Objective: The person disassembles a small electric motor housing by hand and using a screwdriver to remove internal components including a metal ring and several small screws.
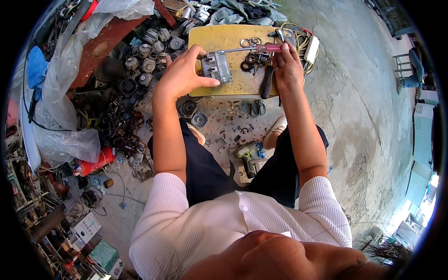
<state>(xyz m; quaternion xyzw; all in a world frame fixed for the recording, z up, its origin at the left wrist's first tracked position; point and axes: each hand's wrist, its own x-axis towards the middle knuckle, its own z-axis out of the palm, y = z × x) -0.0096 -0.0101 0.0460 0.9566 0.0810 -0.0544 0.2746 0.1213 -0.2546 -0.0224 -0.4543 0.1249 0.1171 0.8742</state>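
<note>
Cracked concrete floor outdoors, w/ a low yellow board [233,37] as the work surface, scrap piled off to the person's left. On the board the left hand [183,73] is clamped round a small grey metal motor housing [216,66], thumb under its near edge, fingers [196,50] over the far edge, so the part sits at the fingertips on the hand's right side. The right hand [287,65] is closed on a red-handled screwdriver [254,48]; handle lies at its fingertips, shaft runs left from there twd the housing, tip at or touching the housing's top edge – can't tell if it's seated in a screw. So the tool's long axis is roughly crossways, hand to hand, and the housing lies straight left of the right hand, betw the two. A 2nd driver w/ black handle [267,81] lies just under the right palm, pointing away from the person. Loose washers and black rings [249,58] sit betw the hands, nearer the right. A green cordless drill [247,154] is on the floor betw the knees, well back from both hands.
</note>
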